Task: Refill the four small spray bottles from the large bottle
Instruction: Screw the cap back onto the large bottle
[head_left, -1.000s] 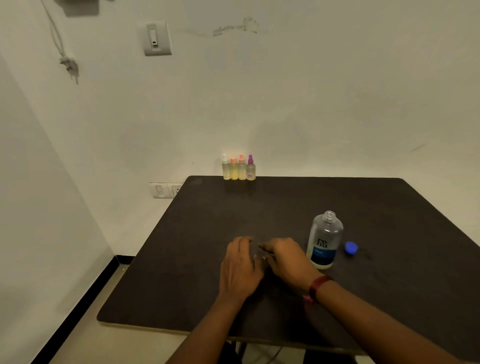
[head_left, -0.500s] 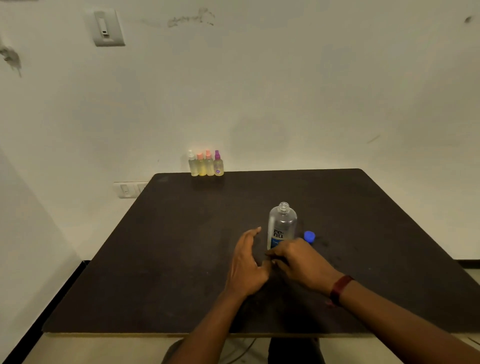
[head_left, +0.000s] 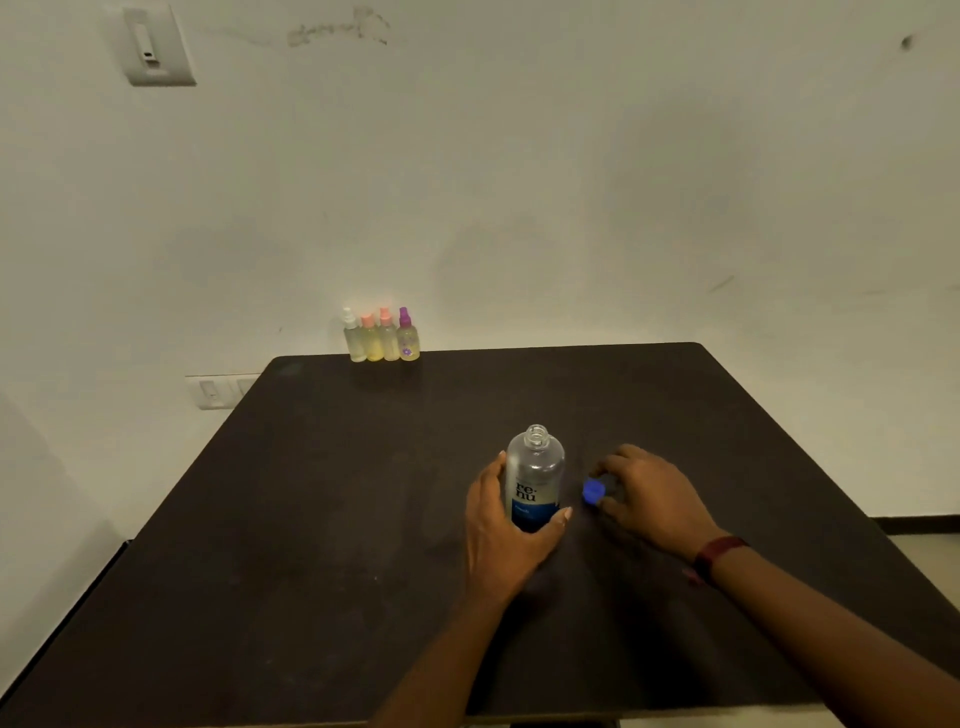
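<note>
Left hand (head_left: 498, 530) is gripping the large bottle (head_left: 535, 478) low on its body, thumb in front, fingers behind. Right hand (head_left: 649, 493), just to its right, is curling over the blue cap (head_left: 593, 491), apparently pinching it; the fingertips are partly hidden. Bottle is standing on the table (head_left: 311, 519), long axis vertical, open neck pointing up. Four small spray bottles (head_left: 382, 338) are standing well beyond both hands, sprayers on. Judging: recapping; next, seating cap squarely on neck.
</note>
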